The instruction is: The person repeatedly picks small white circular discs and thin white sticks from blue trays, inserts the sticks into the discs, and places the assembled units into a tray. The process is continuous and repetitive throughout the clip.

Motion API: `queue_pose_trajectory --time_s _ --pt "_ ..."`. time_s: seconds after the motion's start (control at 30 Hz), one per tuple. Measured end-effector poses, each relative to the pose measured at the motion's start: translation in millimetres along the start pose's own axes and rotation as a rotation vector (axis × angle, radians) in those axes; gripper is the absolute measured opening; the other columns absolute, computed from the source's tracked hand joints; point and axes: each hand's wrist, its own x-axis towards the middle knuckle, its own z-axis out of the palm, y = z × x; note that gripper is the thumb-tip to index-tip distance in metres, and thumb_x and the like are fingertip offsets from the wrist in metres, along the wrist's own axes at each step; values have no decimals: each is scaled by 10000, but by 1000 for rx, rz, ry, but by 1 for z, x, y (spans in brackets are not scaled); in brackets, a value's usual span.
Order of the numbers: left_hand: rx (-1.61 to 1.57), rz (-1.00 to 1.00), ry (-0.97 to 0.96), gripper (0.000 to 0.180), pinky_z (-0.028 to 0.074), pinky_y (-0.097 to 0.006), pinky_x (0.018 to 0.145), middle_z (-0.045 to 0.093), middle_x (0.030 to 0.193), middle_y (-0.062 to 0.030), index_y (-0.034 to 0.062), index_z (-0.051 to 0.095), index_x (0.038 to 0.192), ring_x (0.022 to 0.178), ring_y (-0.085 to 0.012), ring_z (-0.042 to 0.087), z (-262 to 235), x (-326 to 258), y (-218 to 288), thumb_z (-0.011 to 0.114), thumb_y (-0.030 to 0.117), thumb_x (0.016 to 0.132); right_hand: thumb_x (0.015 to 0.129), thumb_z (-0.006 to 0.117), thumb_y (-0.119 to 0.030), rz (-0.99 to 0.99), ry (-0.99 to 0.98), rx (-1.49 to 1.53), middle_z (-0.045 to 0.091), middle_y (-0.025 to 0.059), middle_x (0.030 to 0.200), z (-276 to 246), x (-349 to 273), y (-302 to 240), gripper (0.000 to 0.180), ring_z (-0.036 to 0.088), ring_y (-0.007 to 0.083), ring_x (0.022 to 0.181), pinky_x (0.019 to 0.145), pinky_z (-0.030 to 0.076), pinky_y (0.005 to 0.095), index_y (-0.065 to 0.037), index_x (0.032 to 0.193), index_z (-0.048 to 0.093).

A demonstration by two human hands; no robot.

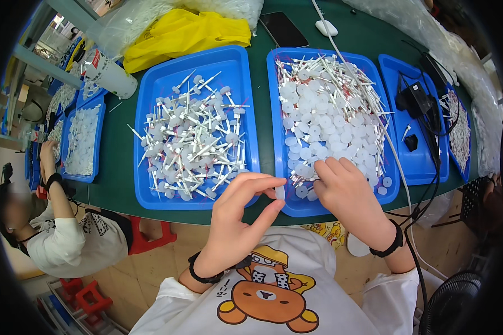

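1. White plastic disc (279, 192): pinched between thumb and forefinger of the left hand (237, 223), held over the gap between the two near blue trays, just above the counter (117, 167) edge.
2. Left fingers: narrow, closed on the disc alone; grip is by the rim only.
3. Right hand (346, 195): resting on the near corner of the right tray (341, 204), fingers curled down into the loose discs; whether they hold a piece cannot be told.
4. Right tray contents: heaped white discs with thin white pins (363, 89) along the far and right sides.
5. Left tray (151, 100): assembled pin-and-disc pieces, scattered, unsorted.
6. Risk, judged: a rim-only pinch could let the disc slip and drop between the trays or off the counter edge onto the floor.
7. Risk, judged: the white cable (397, 162) crossing the right tray could snag the right wrist and drag parts out.
8. A second person sits to the left at further trays, hands apart from these.
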Motion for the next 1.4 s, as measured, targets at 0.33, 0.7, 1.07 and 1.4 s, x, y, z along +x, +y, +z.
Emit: queue_pose_trajectory --time_s 0.33,0.7,1.07,1.4 --pt "-478 -153 10 305 468 -275 877 574 1133 -86 -49 601 1194 948 -127 590 -1 -5 -5 630 -88 893 787 673 -9 77 113 398 586 107 942 9 -8 5 213 596 297 811 721 490 386 -25 953 541" --pt "-577 -197 10 289 469 -283 895 588 1133 -86 -54 580 1205 976 -125 601 -1 -5 -9 613 -70 919 849 663 13 232 185 790 650 102 901 -5 -7 2 275 607 240 710 619 480 352 -32 1118 631" --pt "-817 -131 -111 316 479 -343 984 590 1269 -169 -65 500 1269 1098 -199 617 3 -4 -12 546 -64 957 834 669 104 305 714 1407 668 181 1056 -15 -15 -19 251 678 247 931 830 533 341 25 1063 601" --pt "-929 -104 -190 318 476 -370 1009 571 1301 -195 -67 496 1275 1153 -220 599 7 -7 -9 545 -55 961 929 513 108 23 828 1414 599 326 1136 -19 -21 -39 282 668 456 1020 884 573 510 15 1175 410"
